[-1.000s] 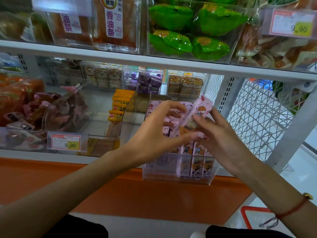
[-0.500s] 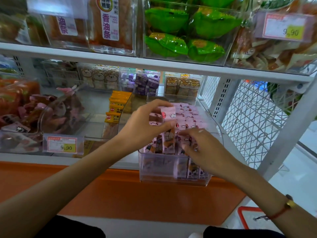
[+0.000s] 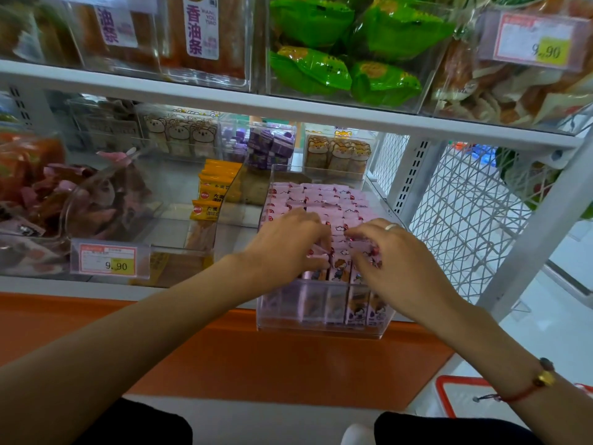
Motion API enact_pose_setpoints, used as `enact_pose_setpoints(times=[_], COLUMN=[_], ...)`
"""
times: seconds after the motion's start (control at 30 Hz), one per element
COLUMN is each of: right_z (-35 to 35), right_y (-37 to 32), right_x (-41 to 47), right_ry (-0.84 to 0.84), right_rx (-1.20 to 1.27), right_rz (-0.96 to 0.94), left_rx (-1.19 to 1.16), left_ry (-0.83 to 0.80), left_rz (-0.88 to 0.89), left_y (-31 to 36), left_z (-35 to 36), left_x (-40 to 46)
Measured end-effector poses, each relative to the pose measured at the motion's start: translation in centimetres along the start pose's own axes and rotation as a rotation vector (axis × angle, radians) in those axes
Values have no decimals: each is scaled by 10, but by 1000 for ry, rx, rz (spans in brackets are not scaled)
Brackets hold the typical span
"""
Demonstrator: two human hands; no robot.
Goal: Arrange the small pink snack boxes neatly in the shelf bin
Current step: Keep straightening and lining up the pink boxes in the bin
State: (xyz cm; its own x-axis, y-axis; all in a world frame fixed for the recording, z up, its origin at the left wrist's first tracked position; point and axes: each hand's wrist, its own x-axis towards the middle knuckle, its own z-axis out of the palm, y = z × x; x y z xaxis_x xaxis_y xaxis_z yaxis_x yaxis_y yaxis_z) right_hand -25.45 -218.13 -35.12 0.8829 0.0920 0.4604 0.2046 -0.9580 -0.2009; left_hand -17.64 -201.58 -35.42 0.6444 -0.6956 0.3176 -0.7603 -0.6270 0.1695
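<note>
Both hands pinch front-row small pink cardboard snack boxes (image 3: pixel 324 203) in clear plastic shelf bin (image 3: pixel 321 326).
Left hand (image 3: pixel 282 248) and right hand (image 3: pixel 394 261) squeezing inward could buckle or topple neighbours.

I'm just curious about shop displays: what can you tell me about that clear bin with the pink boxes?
The bin is a clear, hard plastic-looking box, open on top, sitting at the shelf's front edge and jutting over the orange ledge. Pink boxes with cartoon figures stand upright in tight rows and nearly fill it. The left hand and right hand reach in from above, fingers curled among the front boxes.
</note>
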Motion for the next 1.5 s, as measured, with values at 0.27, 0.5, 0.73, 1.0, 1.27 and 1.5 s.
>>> enact_pose_setpoints(times=[0.27,0.5,0.73,1.0,1.27,1.5], right_z=[3,4,3,17,54,70], right_y=[5,5,7,31,42,47], right_x=[-5,-4,1,99,174,194], right_ry=[-123,-147,-115,-115,-306,-168], right_rx=[-107,-130,-106,-192,-301,-133], right_rz=[-47,-67,-92,-13,107,278], left_rx=[35,136,101,-496,-813,-796], left_ry=[-133,-58,154,413,371,370], left_rz=[50,20,69,-406,-463,-472], left_y=[-3,2,-4,-30,-40,-47], left_z=[-17,-8,-8,-3,9,7], left_x=[5,-3,-15,-42,-46,-44])
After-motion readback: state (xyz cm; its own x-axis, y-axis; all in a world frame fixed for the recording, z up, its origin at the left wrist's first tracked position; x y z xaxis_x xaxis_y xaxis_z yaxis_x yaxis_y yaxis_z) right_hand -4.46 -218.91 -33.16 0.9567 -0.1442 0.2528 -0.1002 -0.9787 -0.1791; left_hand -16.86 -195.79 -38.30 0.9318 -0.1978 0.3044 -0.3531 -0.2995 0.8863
